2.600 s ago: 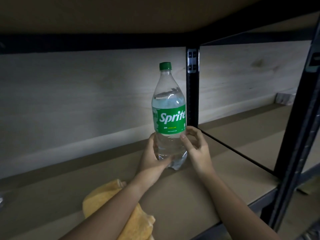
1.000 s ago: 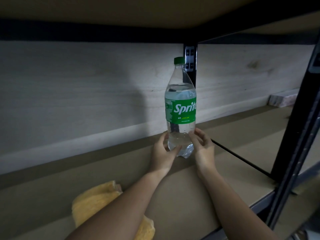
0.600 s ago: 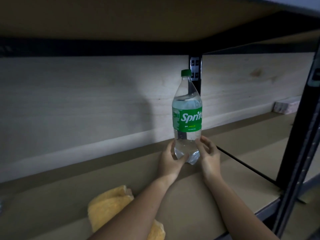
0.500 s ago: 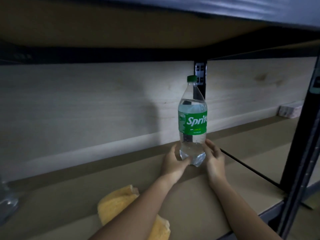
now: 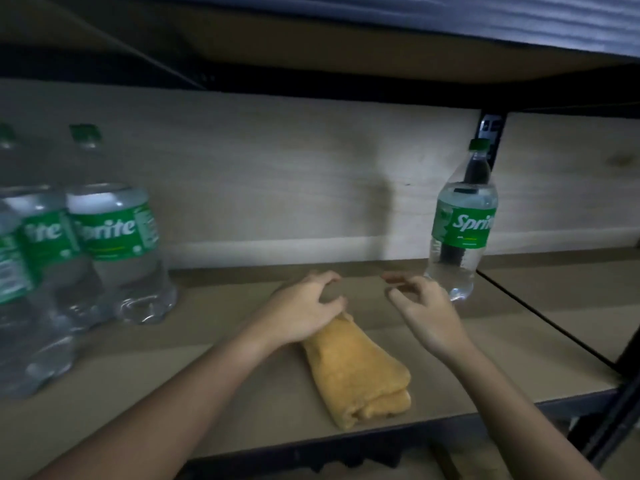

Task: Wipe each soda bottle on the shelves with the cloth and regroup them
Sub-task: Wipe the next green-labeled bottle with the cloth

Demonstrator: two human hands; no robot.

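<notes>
A lone Sprite bottle is standing upright just beyond the right grip; the folded yellow cloth is lying beneath the left grip; more Sprite bottles are standing grouped well to its left

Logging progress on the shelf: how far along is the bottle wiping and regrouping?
Looks done: one Sprite bottle stands alone at the right, against the back board. In hand: nothing; both the left hand and right hand are empty above the folded yellow cloth. Left: the Sprite bottles grouped at the left.

The lone bottle at the right carries a green label reading "Sprite" in white slanted letters. On the left, the nearest-to-centre bottle shows "prite" on its green label, and its neighbour shows only "ite". The smaller print beneath each is too blurred to read.
</notes>
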